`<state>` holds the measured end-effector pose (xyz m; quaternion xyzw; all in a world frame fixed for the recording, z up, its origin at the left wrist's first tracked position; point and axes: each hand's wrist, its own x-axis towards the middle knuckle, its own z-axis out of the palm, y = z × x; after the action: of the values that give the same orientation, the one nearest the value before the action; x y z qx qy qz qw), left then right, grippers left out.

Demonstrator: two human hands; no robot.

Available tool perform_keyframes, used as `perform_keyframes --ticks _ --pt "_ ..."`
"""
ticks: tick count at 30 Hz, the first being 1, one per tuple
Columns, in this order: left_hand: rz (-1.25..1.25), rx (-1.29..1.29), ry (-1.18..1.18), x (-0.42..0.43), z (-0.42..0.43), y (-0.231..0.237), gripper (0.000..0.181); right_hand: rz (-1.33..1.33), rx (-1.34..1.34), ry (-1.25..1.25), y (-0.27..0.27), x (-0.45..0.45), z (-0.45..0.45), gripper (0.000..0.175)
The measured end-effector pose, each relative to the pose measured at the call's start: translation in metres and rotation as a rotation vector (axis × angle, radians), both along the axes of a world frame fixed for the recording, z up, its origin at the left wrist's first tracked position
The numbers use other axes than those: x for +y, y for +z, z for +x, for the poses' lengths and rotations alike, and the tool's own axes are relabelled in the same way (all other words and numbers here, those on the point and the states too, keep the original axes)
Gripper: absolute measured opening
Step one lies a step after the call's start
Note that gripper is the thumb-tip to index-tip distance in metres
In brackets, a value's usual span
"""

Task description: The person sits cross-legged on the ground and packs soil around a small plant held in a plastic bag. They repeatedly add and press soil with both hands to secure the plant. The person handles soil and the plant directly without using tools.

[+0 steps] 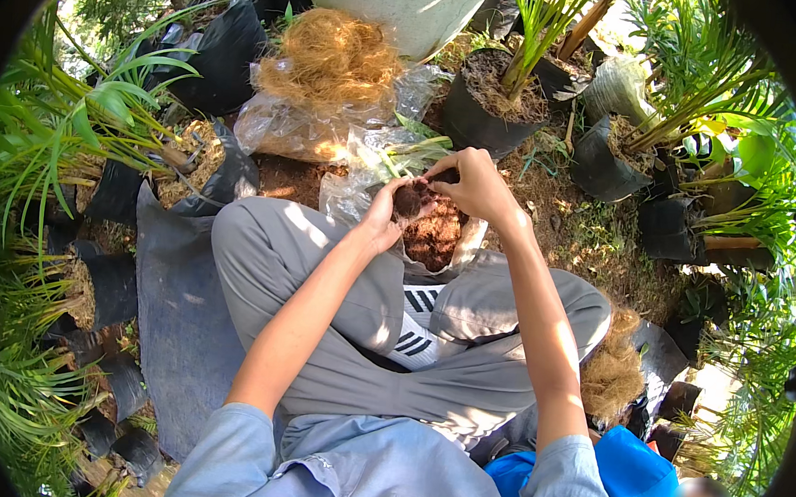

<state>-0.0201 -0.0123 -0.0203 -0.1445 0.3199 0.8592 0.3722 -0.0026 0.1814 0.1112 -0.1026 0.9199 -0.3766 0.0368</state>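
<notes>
My left hand (381, 218) holds the dark root ball (410, 202) of a small leafy plant (416, 153), whose leaves point away from me. My right hand (472, 184) is at the other side of the root ball, thumb and fingers bent against it; whether it pinches something is hard to tell. Under both hands a clear plastic bag of reddish-brown growing medium (433, 241) stands between my crossed legs. Beyond the hands lies crumpled clear plastic (346, 192), and a heap of brown coir fibre (336, 58) rests on more plastic.
A large pale pot (396, 3) stands at the top. Black grow bags with palms (493, 109) surround me on both sides. A dark mat (178, 322) lies at my left, more fibre (612, 377) at my right. Another person in blue (635, 488) is at the lower right.
</notes>
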Motion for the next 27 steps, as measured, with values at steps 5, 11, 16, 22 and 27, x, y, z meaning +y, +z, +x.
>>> perform_keyframes --ticks 5,11,16,22,27 --pt "0.015 -0.038 0.020 0.000 0.002 0.000 0.037 0.017 0.075 0.059 0.000 -0.001 -0.001 0.024" --pt "0.033 -0.043 0.030 0.000 -0.001 -0.004 0.039 0.043 -0.010 0.041 -0.001 0.002 0.000 0.025" --pt "0.067 -0.015 0.010 -0.001 -0.001 -0.004 0.041 0.088 0.024 0.048 -0.002 0.003 -0.005 0.024" --pt "0.043 -0.039 0.033 0.001 0.001 0.004 0.041 0.051 -0.025 0.071 0.009 0.010 -0.009 0.024" --pt "0.045 -0.015 0.021 0.000 0.000 0.003 0.041 0.060 0.047 0.060 0.004 0.004 -0.010 0.022"
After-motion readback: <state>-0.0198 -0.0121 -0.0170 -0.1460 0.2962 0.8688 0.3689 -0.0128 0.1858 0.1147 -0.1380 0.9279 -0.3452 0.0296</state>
